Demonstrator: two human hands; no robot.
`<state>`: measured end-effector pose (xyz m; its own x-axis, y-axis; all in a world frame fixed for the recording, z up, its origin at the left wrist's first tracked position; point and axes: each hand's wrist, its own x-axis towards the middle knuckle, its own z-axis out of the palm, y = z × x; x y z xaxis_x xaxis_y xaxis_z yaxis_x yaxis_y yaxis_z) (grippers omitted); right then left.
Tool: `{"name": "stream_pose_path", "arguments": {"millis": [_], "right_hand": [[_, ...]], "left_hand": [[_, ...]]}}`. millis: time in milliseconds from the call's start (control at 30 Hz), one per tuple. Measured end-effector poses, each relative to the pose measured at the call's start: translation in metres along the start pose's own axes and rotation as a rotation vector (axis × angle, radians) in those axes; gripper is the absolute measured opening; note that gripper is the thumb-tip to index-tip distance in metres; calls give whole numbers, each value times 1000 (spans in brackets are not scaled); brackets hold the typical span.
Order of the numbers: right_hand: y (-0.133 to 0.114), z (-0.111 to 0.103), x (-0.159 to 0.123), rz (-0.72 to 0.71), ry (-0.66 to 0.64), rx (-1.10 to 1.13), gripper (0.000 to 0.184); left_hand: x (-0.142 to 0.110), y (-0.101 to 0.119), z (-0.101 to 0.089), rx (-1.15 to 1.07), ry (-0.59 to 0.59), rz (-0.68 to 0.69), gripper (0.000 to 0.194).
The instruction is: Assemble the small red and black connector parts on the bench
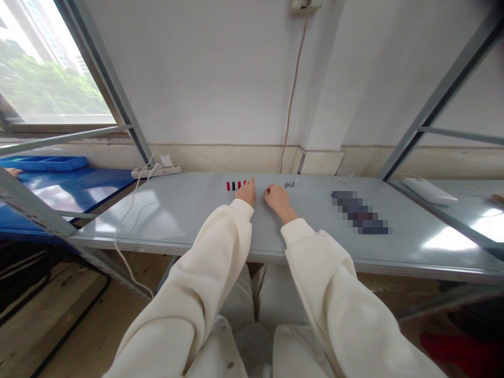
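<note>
My left hand (247, 193) rests at the middle of the grey table, its fingers drawn together with one fingertip pointing away from me. Whatever those fingers hold, if anything, is hidden. Just beyond and left of it stands a row of small cylinders: a red cylinder (228, 186), a black cylinder (233, 186), another red cylinder (239, 185) and one more partly behind the hand. A short gap to the right, my right hand (276, 198) is closed with thumb and fingers pressed together; anything in them is too small to make out. Small grey metal pieces (289, 185) lie just past it.
A pixelated dark object (360, 212) lies to the right on the table (197, 210). A clear item (345, 174) sits at the back edge. At back left is a white power strip (157, 170) with a hanging cable (128, 210). Metal frame posts rise both sides.
</note>
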<state>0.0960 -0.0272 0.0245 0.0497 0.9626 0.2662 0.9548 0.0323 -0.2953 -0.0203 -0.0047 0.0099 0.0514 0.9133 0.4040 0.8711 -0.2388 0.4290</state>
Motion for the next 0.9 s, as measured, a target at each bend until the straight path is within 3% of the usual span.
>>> {"name": "stream_pose_path", "arguments": {"millis": [100,200,400,633,900], "right_hand": [[0,1,1,23,9,32,25],[0,3,5,71,47,130,30],[1,5,13,71,81,431,51],[3,4,14,-17,144,692,55],[1,1,14,-46,178,648,48]], "left_hand": [[5,-4,1,-149,64,-5,25],[8,-5,-2,-440,88,-66,19],[5,-2,-10,-933,-53,-126,17],[2,-1,-14,-1076,-147,-144,18],[1,1,-20,-1088,-182,-168,13]]}}
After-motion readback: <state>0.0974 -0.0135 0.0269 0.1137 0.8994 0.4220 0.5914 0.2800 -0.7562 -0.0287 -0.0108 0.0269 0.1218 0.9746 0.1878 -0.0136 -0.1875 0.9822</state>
